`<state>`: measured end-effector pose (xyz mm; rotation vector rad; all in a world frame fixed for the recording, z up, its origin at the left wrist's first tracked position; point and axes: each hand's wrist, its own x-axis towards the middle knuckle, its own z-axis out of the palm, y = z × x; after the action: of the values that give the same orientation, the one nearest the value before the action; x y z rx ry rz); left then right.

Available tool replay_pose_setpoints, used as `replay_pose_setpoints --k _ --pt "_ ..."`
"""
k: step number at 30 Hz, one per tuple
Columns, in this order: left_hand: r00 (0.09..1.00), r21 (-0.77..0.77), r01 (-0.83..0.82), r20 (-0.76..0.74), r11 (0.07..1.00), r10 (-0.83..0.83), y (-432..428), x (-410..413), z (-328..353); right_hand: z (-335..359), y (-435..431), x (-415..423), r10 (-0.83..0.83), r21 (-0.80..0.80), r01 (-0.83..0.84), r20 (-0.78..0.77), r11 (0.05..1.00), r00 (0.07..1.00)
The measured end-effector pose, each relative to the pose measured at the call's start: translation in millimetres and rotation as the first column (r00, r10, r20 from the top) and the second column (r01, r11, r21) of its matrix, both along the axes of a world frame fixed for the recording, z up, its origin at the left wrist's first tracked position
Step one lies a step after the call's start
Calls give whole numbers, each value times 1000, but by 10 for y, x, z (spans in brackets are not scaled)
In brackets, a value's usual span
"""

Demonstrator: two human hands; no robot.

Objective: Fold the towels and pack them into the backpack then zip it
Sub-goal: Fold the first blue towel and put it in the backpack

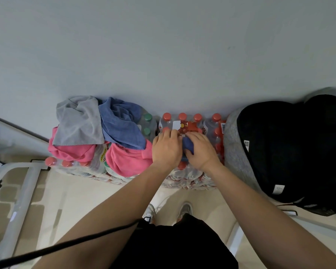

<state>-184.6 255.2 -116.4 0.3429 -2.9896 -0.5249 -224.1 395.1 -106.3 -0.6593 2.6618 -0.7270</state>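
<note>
Over at the lower left of the frame sits a white rack [14,191] on the pale floor, and a black cable [66,247] runs across the bottom corner. Just right of that, left of centre, is a messy pile on top of a bottle pack [81,167]: grey towel [78,123] on the upper left, blue towel [122,125] beside it, and pink towels [128,160] bunched underneath, all unfolded. A couple of green caps [147,123] poke out right next to the pile. Dead centre, both hands are down on a second pack [190,121] with red caps, up against the wall. The left hand [166,148] lies palm down with fingers fairly straight, touching the left edge of a small dark towel [188,145]. The right hand [200,150] sits on that towel with fingers curled over it, gripping it, so only a sliver of navy shows between the two hands. Below the hands you can see shoes [185,209] on the floor. On the right side of the frame, just beside the red-cap pack, the backpack [233,148] leans against the wall, grey outside, with black lining and a couple of white tags facing the camera. None of the towels is in it.
</note>
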Motion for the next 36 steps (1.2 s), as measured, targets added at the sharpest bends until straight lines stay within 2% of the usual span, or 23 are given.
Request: replay_pose_setpoints --k 3,6,10,15,20,27,33,36 --pt "999 -66 27 20 997 -26 -55 6 -183 3 34 -47 -24 -6 25 65 1000 998" --pt "1000 -100 21 14 995 -19 -45 13 -244 72 -63 -78 -109 -52 110 8 993 994" --pt "998 -87 15 55 996 -11 -34 -10 -253 -39 -156 -23 -101 142 118 -119 983 988" --pt "992 -72 54 119 996 -45 -42 -44 -260 -258 -95 -35 -84 262 119 -139 958 987" --pt "987 -108 44 159 993 -26 -40 -146 -344 -368 -176 -110 -111 330 163 -170 930 979" --pt "980 -109 74 194 991 -51 -23 -151 -328 -319 -162 -121 -56 374 114 -162 921 985" --pt "965 89 180 178 980 -194 -185 -35 -205 -158 -5 -84 81 309 -40 -119 950 990" --pt "939 124 273 183 954 -292 -328 66 -130 -44 96 6 103 280 -70 -107 957 989"
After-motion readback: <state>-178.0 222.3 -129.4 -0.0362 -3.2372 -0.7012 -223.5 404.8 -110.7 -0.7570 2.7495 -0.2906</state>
